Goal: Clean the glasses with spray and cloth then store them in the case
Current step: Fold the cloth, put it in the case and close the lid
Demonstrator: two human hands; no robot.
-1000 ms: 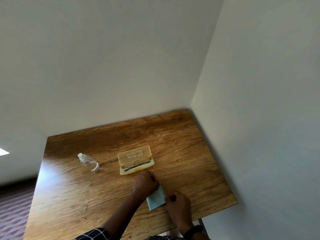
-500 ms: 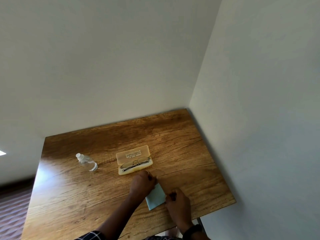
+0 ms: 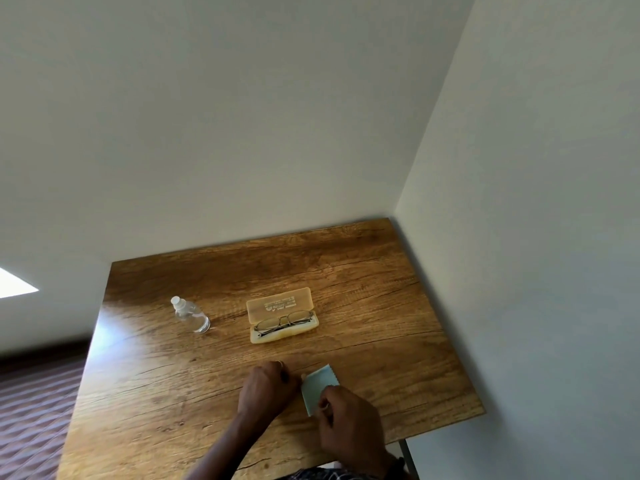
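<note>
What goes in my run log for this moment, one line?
hands: both hands on cloth | glasses in open case | spray bottle untouched

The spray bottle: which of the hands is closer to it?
Left. The left hand is nearer the spray bottle, below and right of it; the right hand lies farther right, on the cloth.

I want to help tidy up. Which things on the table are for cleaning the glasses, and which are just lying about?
For the job:
glasses, lying in the open case
spray bottle
cloth, held by both hands

Just lying about:
nothing else on the table
</note>
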